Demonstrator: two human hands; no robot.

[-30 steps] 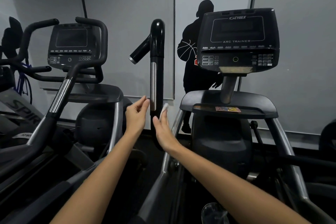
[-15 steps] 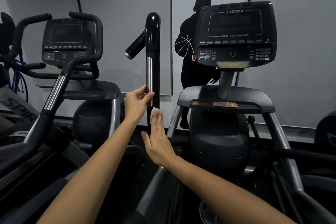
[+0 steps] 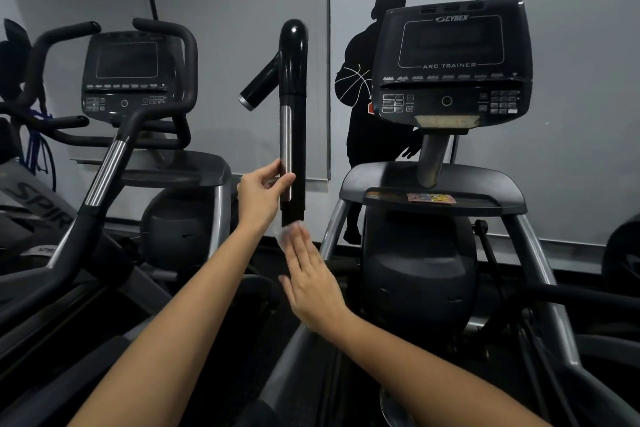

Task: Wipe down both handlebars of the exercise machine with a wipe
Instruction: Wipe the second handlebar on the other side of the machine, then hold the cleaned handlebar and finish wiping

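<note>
A tall black handlebar (image 3: 293, 87) with a silver strip stands upright in the middle, left of the Arc Trainer console (image 3: 450, 66). My left hand (image 3: 261, 192) pinches the lower part of the bar at the silver strip, thumb in front. My right hand (image 3: 310, 279) is below the bar's black sleeve with straight fingers. It presses a small white wipe (image 3: 287, 234) against the bar's lower stem; the wipe shows only at the fingertips. The machine's other handlebar is out of view.
A second machine with curved black handlebars (image 3: 162, 55) and its own console stands at the left. The Arc Trainer's tray (image 3: 429, 196) and silver frame legs (image 3: 540, 274) lie at the right. A grey wall with a dark basketball-player silhouette (image 3: 374, 87) is behind.
My right hand with the wipe slid down from beside the bar's lower sleeve to below it. My left hand closed its grip on the bar at the silver strip.
</note>
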